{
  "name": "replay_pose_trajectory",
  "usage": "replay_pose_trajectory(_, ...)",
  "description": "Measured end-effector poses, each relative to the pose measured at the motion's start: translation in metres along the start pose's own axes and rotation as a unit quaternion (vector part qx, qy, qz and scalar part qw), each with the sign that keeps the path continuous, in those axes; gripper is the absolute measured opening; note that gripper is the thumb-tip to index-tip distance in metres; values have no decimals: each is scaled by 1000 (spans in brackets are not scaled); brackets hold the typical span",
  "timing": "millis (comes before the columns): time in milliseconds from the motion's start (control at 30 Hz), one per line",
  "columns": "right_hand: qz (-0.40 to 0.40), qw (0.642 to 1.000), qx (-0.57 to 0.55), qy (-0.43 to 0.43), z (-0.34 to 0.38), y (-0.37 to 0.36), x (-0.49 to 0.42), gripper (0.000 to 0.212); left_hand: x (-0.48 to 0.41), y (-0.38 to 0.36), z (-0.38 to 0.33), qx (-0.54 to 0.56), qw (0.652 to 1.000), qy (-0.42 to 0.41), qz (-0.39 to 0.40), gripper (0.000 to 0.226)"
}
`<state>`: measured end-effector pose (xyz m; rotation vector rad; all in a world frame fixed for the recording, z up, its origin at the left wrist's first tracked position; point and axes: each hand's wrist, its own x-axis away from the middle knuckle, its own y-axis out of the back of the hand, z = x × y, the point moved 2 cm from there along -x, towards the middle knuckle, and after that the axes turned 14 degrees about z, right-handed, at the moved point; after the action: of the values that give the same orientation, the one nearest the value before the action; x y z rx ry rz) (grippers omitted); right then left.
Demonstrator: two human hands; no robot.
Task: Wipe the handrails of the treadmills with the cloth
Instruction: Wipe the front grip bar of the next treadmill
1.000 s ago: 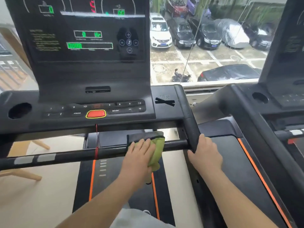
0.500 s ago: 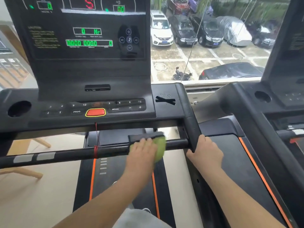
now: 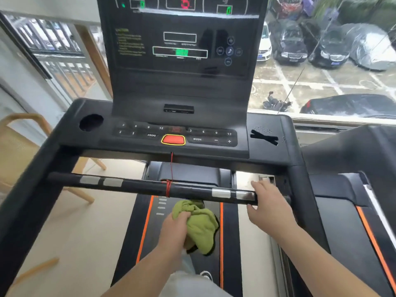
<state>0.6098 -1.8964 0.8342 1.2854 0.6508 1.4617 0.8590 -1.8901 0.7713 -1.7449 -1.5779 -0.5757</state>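
A black front handrail (image 3: 139, 186) with silver sensor pads runs across the treadmill below the console (image 3: 175, 138). My left hand (image 3: 174, 230) grips a bunched green cloth (image 3: 200, 224), held below and just in front of the bar, above the belt. My right hand (image 3: 269, 206) rests at the right end of the bar with fingers spread, beside the black right side rail (image 3: 308, 211). The black left side rail (image 3: 30, 202) slopes down toward me.
A red safety cord (image 3: 170, 174) hangs from the console and wraps the bar. A second treadmill (image 3: 353, 159) stands close on the right. A wooden chair (image 3: 25, 146) sits left of the treadmill. A window ahead overlooks parked cars.
My left hand has pulled the cloth off the bar and lowered it toward me. My right hand moved off the side rail's corner to the bar's end. The view swung left.
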Motion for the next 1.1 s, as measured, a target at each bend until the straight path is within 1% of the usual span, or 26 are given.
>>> replay_pose_trajectory(33,9,1000,17,3,7,0,-6,47,0,9,4,104,994,8,-16,26)
replay_pose_trajectory(67,17,999,35,6,14,1,-12,44,0,17,7,203,978,9,-34,24)
replay_pose_trajectory(100,28,998,52,10,21,0,-17,43,1,22,7,279,959,5,-54,21)
replay_pose_trajectory(133,44,997,65,11,28,-1,-21,42,-1,26,6,328,942,0,-66,19)
replay_pose_trajectory(200,72,994,80,10,40,-5,-25,36,-4,25,-4,368,928,-31,-53,20)
replay_pose_trajectory(267,86,991,99,4,46,-6,-28,29,-11,13,-15,364,930,-39,-23,25)
replay_pose_trajectory(367,97,991,90,-10,43,-1,-32,26,-17,-15,-15,319,947,-18,-17,29)
replay_pose_trajectory(400,98,992,82,-12,42,1,-33,26,-16,-26,-10,293,956,-3,-2,28)
replay_pose_trajectory(467,95,993,73,-14,41,2,-34,30,-11,-43,-2,235,970,28,55,28)
replay_pose_trajectory(533,95,993,68,-17,42,3,-34,34,-9,-44,-1,216,972,40,79,26)
replay_pose_trajectory(600,95,993,64,-20,44,3,-34,32,-16,-29,-6,250,967,17,41,29)
replay_pose_trajectory(667,92,994,59,-21,45,3,-32,26,-25,-5,-10,270,962,-4,-32,30)
replay_pose_trajectory(733,93,994,51,-14,44,1,-31,24,-23,5,-11,244,966,-27,-79,22)
replay_pose_trajectory(767,99,994,42,-7,42,0,-30,26,-16,0,-12,224,971,-39,-77,20)
replay_pose_trajectory(800,104,994,18,0,40,1,-29,30,-9,-12,-13,200,977,-44,-59,18)
replay_pose_trajectory(867,102,991,-84,17,29,5,-27,40,7,-49,-16,136,990,-21,12,15)
replay_pose_trajectory(933,67,983,-167,25,11,15,-21,47,26,-89,-28,59,995,-3,81,16)
replay_pose_trajectory(967,44,982,-181,18,-1,21,-17,46,33,-104,-38,21,995,-19,96,15)
replay_pose_trajectory(1000,19,982,-186,6,-14,28,-13,41,39,-115,-50,-19,994,-58,94,12)
replay_pose_trajectory(1033,-6,982,-188,-7,-27,34,-8,36,45,-123,-65,-65,988,-116,79,8)
replay_pose_trajectory(1067,-29,982,-188,-19,-39,40,-3,31,49,-127,-79,-113,974,-187,61,9)
replay_pose_trajectory(1100,-48,982,-183,-31,-50,44,1,28,51,-128,-92,-176,949,-258,44,13)
